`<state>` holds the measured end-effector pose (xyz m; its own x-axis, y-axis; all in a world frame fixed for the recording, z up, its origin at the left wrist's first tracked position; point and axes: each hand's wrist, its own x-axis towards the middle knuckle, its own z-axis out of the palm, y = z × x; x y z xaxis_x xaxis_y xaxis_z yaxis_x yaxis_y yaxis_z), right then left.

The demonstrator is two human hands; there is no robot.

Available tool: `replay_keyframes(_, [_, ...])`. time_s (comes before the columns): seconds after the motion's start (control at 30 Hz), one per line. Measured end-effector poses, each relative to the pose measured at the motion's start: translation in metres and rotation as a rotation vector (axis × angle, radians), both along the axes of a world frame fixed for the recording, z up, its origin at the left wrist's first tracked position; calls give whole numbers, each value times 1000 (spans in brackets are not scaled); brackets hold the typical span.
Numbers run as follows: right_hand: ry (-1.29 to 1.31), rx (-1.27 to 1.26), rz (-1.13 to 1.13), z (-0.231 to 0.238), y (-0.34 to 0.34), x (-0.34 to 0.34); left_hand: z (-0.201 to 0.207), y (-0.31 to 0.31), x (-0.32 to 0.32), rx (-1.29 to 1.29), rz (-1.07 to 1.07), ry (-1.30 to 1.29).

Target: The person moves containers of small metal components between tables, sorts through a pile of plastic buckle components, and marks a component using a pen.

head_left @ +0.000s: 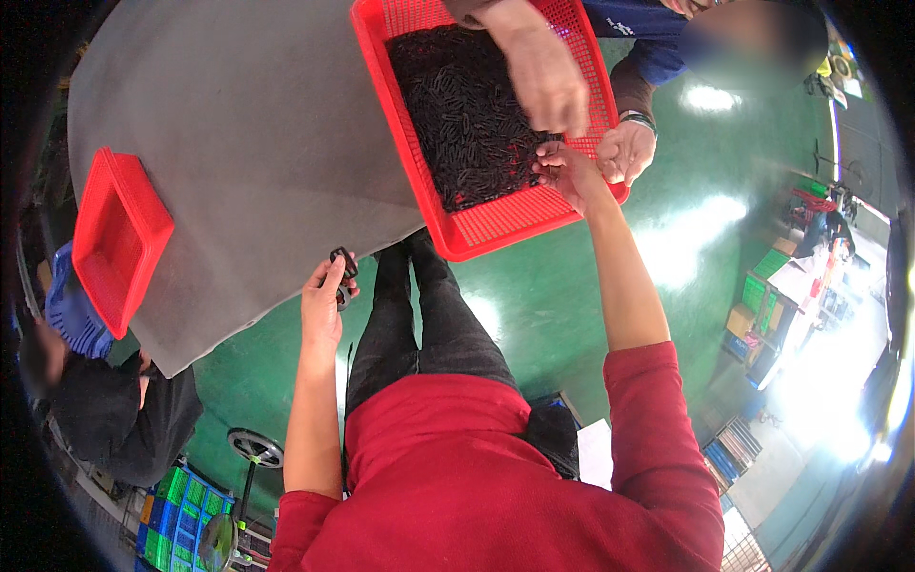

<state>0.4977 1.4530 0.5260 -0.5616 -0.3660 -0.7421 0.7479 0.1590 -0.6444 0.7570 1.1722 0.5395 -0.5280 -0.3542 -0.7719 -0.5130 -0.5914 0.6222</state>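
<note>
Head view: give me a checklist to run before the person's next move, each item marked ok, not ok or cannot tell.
1. Left hand has a grip on a black part: ok.
2. Right hand has a grip on a piece: cannot tell.
3. Black pieces lie inside the red basket: ok.
4. Right hand's space is free of others: not ok, a co-worker's upper hand and lower hand are close by.
5. Basket sits wholly over the grey table: not ok, it appears to overhang.
</note>
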Motion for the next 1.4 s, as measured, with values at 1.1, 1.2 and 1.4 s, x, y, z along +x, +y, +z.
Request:
replay_keyframes(1.1, [543, 758, 637, -52, -7, -29, -60, -61, -43, -808, -212, -88])
replay_keyframes(1.2, [422, 581, 636, -43, -7, -21, -54, -63, -39, -640, -128, -102])
replay_keyframes(1.4, [889, 887, 1084, -25, -28, -15, -59, -59, -42, -823, -282, -66])
